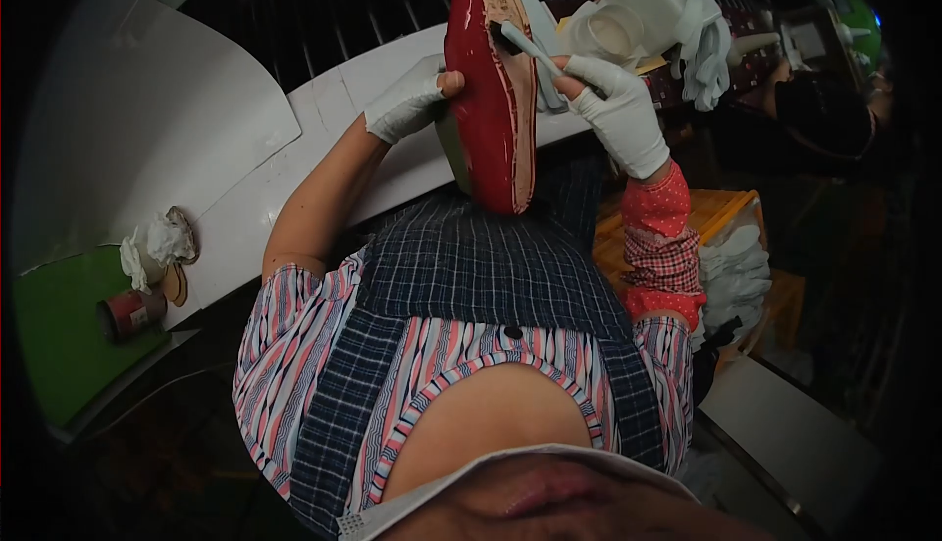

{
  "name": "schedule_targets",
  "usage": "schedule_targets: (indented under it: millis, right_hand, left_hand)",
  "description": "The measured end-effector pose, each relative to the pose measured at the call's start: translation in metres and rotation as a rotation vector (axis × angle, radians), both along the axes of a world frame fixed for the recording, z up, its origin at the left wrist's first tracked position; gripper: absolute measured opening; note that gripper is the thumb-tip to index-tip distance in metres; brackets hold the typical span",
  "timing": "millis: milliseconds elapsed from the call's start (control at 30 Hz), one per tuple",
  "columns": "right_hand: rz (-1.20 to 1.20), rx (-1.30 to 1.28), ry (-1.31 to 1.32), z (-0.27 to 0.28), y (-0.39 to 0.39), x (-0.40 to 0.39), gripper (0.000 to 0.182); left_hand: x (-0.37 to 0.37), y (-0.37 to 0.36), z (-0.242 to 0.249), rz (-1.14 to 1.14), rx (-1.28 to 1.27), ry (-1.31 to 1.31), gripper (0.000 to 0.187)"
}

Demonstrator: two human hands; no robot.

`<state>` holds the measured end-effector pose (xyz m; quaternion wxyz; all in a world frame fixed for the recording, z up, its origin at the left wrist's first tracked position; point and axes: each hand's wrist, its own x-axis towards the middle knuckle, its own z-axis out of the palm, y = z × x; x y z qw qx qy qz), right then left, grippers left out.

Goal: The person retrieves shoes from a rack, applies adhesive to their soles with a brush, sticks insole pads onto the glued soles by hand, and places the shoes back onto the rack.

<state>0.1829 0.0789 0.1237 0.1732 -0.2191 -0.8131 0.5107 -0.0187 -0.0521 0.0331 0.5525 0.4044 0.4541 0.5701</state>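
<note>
A glossy red shoe [467, 100] stands on end in front of my apron, its pale underside with a gathered edge turned to the right. My left hand [410, 100], in a white fingerless glove, is closed round the shoe's left side, with the thumb on the red upper. My right hand [618, 114], gloved likewise, pinches the pale handle of a small brush [533, 51]. The brush's dark tip meets the shoe's underside near its upper end. The fingers behind the shoe are hidden.
A white bench [329, 114] runs behind the shoe. Beyond my right hand are a clear cup [606, 31], a whitish plastic jug [655, 1] and white gloves [705, 60]. A dark red tin [130, 313] lies at left; a yellow crate [731, 206] stands at right. Another person's arm [775, 90] shows far right.
</note>
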Motion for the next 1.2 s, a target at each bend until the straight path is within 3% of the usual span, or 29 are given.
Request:
schedule_targets:
  millis: [133,200,267,333,467,567,633,700,833,900,1000,1200]
  right_hand:
    - [0.046,-0.101,-0.09,0.001,0.01,0.006,0.029]
    - [-0.037,0.151,0.027,-0.013,0.025,0.002,0.031]
    - [-0.114,0.088,0.089,-0.021,0.036,-0.002,0.031]
    - [-0.163,0.363,0.03,-0.024,0.043,-0.004,0.027]
    - [-0.093,0.29,-0.092,-0.023,0.025,0.005,0.027]
    - [-0.045,0.151,-0.035,-0.033,0.003,0.01,0.023]
    - [-0.037,0.236,-0.098,-0.03,-0.007,0.014,0.024]
    - [-0.034,-0.053,-0.16,-0.033,-0.014,0.021,0.028]
    - [0.006,-0.058,-0.19,-0.036,-0.025,0.025,0.028]
    - [-0.004,-0.279,-0.259,-0.033,-0.026,0.028,0.027]
    - [0.132,-0.328,-0.322,-0.023,-0.022,0.028,0.027]
    - [-0.023,0.004,-0.136,-0.014,-0.015,0.031,0.025]
  left_hand:
    - [0.009,0.007,-0.011,0.232,-0.078,-0.157,0.099]
    - [0.007,0.01,-0.017,0.185,-0.082,-0.208,0.093]
    - [0.013,0.011,-0.014,0.145,-0.052,-0.248,0.082]
    - [0.017,0.009,-0.012,0.137,-0.048,-0.244,0.083]
    - [0.013,0.007,-0.01,0.214,-0.055,-0.233,0.082]
    - [0.001,0.008,-0.025,0.219,-0.079,-0.283,0.08]
    - [-0.003,0.008,-0.026,0.234,-0.114,-0.283,0.081]
    - [-0.004,0.01,-0.028,0.242,-0.146,-0.282,0.081]
    - [-0.009,0.013,-0.037,0.28,-0.162,-0.302,0.08]
    - [-0.013,0.015,-0.041,0.281,-0.175,-0.304,0.079]
    - [-0.015,0.015,-0.042,0.262,-0.169,-0.301,0.077]
    - [0.008,0.013,-0.016,0.183,-0.099,-0.24,0.076]
